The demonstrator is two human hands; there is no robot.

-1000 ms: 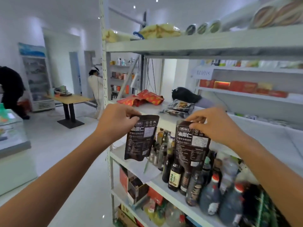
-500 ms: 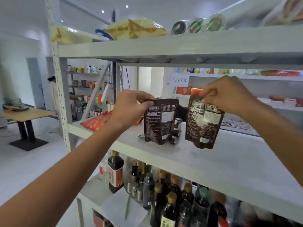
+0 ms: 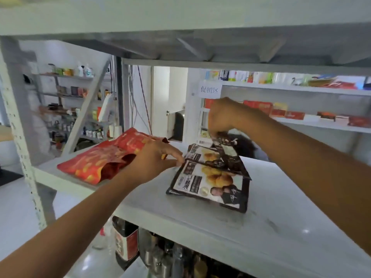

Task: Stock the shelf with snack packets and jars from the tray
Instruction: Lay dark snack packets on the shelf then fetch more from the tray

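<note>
On the white shelf (image 3: 281, 213), above dark bottles (image 3: 126, 244), a dark snack packet (image 3: 208, 185) lies flat, and the left hand (image 3: 154, 161) touches its corner with straightened fingers. Behind it, the right hand (image 3: 224, 115) pinches the top of a second dark packet (image 3: 227, 152), held tilted. Red packets (image 3: 104, 160) lie to the left.

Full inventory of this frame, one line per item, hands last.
shelf board: one, white, centre foreground
red snack packets: at least two, red, overlapping, board's left
flat dark packets: two, dark brown, overlapping, mid-board
held dark packet: one, dark brown, tilted over the flat ones
bottles: several, dark, shelf below
paper sign: one, white, far shelf
red boxes: several, red, far shelf
left hand: one, straight fingers touch a flat packet's edge
right hand: one, pinches held dark packet's top
</note>
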